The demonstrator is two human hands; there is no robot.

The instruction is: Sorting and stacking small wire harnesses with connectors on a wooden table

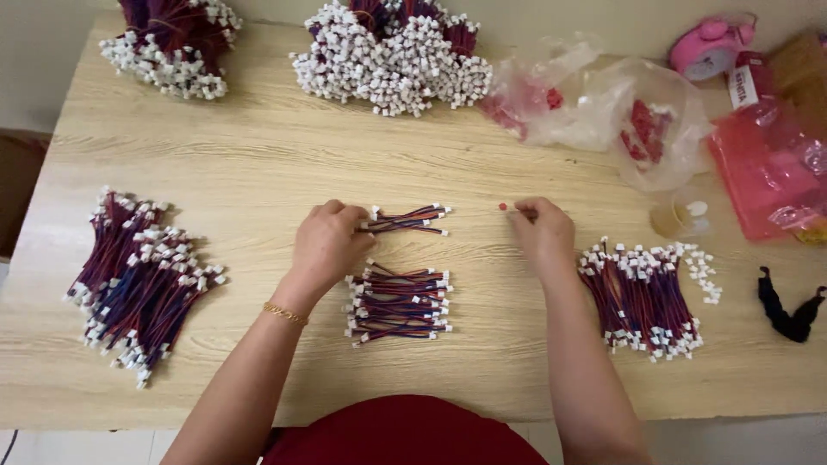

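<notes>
Head view: left hand [329, 245] grips one wire bundle [405, 220]; five piles [398, 306] around.

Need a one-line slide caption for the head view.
Left hand pinches a small wire bundle, right hand holds a red piece, wooden table.

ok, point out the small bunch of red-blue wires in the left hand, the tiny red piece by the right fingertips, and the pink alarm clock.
small bunch of red-blue wires [405, 220], head view, mid-length of wires
tiny red piece [502, 207], head view, its centre
pink alarm clock [702, 49], head view, front of body
</notes>
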